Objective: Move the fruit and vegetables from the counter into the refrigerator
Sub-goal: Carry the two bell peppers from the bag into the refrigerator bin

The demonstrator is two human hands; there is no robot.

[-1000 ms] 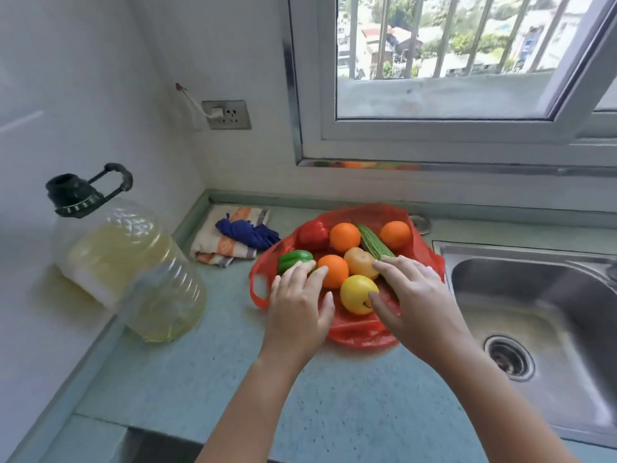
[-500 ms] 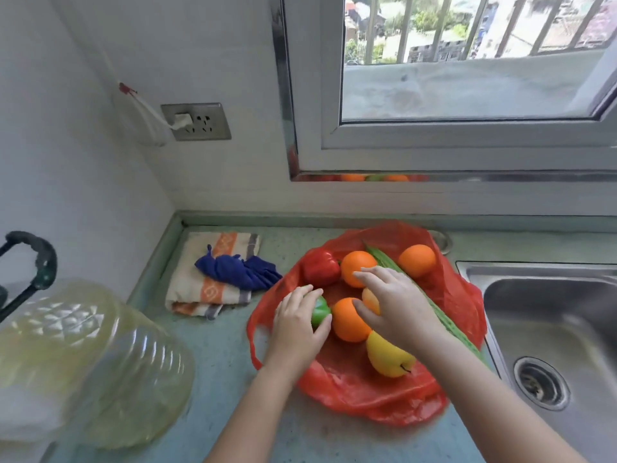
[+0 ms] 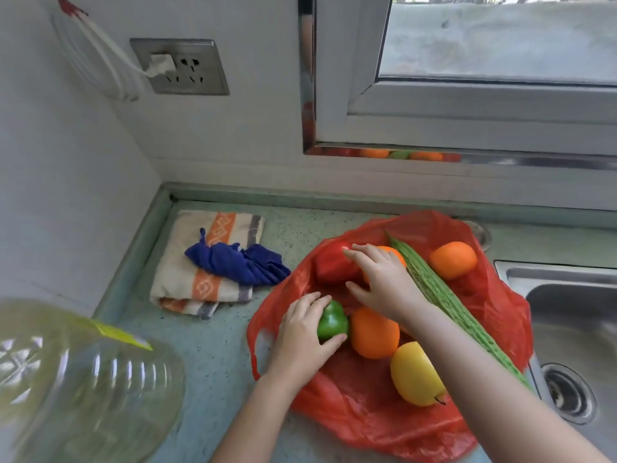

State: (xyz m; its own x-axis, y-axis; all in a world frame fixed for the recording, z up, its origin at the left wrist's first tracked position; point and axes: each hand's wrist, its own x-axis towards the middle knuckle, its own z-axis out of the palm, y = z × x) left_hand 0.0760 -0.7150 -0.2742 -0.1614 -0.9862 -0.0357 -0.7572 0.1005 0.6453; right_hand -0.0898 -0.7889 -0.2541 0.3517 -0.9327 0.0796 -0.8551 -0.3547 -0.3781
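A red plastic bag [image 3: 360, 409] lies spread on the counter with produce on it. My left hand [image 3: 300, 335] wraps around a green pepper [image 3: 332, 320] at the bag's left side. My right hand [image 3: 380, 279] reaches over the middle, fingers spread, its fingertips on a red pepper [image 3: 334, 265], and it covers most of an orange [image 3: 395, 253]. A second orange [image 3: 374, 334] and a yellow fruit [image 3: 415, 374] lie nearer to me. A long green bitter gourd [image 3: 440, 295] runs diagonally, and a third orange [image 3: 452, 260] sits at the far right.
A folded striped towel [image 3: 203, 282] with a blue cloth [image 3: 237, 262] on it lies left of the bag. A big clear oil bottle [image 3: 80, 382] stands at the near left. A steel sink [image 3: 574, 329] is on the right. A wall socket [image 3: 180, 66] and window are behind.
The camera has moved closer and lower. My right hand moved from the middle fruit toward the red pepper at the back. My left hand stays closed around the green pepper.
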